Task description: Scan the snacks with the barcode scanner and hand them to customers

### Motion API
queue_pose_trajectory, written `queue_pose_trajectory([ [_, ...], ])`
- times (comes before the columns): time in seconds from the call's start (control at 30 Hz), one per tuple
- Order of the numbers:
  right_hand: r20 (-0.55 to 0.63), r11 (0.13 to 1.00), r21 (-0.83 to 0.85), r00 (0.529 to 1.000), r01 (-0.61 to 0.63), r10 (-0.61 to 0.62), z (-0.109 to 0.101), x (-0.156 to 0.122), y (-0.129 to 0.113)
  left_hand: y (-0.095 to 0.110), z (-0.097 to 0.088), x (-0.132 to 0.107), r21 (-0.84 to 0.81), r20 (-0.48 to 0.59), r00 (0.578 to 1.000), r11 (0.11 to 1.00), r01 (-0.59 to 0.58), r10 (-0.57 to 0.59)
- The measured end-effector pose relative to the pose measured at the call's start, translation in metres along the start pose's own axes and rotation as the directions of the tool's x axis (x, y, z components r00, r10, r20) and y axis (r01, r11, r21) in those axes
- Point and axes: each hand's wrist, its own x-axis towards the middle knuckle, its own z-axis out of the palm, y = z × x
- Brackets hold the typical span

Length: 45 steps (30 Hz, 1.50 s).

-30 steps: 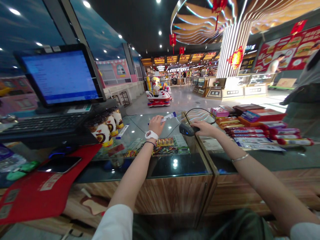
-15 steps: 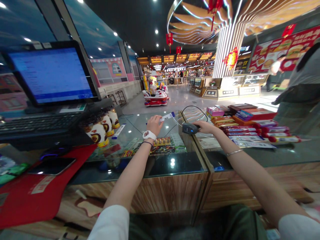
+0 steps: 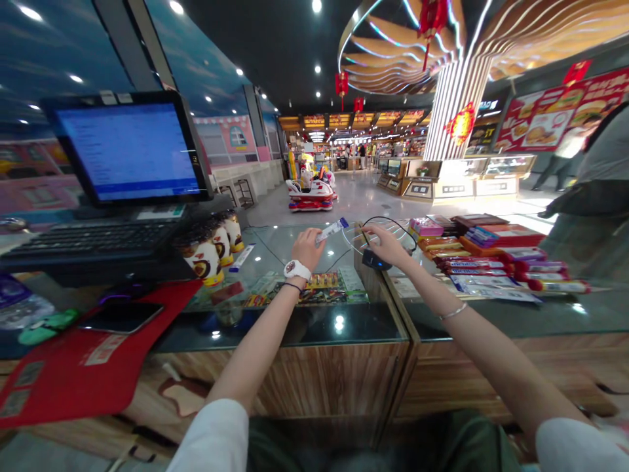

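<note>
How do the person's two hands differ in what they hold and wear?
The left hand pinches a slim blue-and-white packet, while the right hand sits over a black handheld scanner. The left wrist wears a white watch and a thin dark band; the right wrist wears a silver bangle. Both hands are bare and reach forward over a glass counter.

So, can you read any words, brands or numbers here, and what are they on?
None reads clearly.
Computer monitor: rows of text, too small to read.
White-and-blue packet in the left hand: print too blurred.
Distant stall signs: too blurred.
</note>
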Motion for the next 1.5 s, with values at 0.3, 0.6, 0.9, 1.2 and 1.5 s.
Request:
queue_pose_trajectory([
  [0.3, 0.270, 0.918, 0.340, 0.956, -0.204, 0.113, 0.090, 0.021, -0.086, -0.026, -0.040, -0.023, -0.022, 0.013, 0.997, 0.997, 0.080, -0.080],
  [0.6, 0.357, 0.847, 0.439, 0.923, -0.300, 0.142, 0.164, 0.052, -0.119, -0.087, -0.065, -0.057, -0.013, 0.083, 0.987, 0.990, 0.141, -0.140],
  [0.9, 0.440, 0.946, 0.250, 0.894, -0.207, 0.079, 0.223, 0.078, -0.139, -0.138, -0.067, -0.073, 0.090, 0.211, 0.958, 0.980, 0.177, -0.193],
  [1.2, 0.519, 0.980, 0.079, 0.847, -0.180, 0.114, 0.267, 0.099, -0.143, -0.170, -0.043, -0.061, 0.220, 0.262, 0.908, 0.936, 0.274, -0.327],
  [1.5, 0.567, 0.991, -0.046, 0.814, -0.125, 0.129, 0.287, 0.099, -0.138, -0.198, -0.025, -0.063, 0.258, 0.250, 0.895, 0.916, 0.306, -0.369],
])
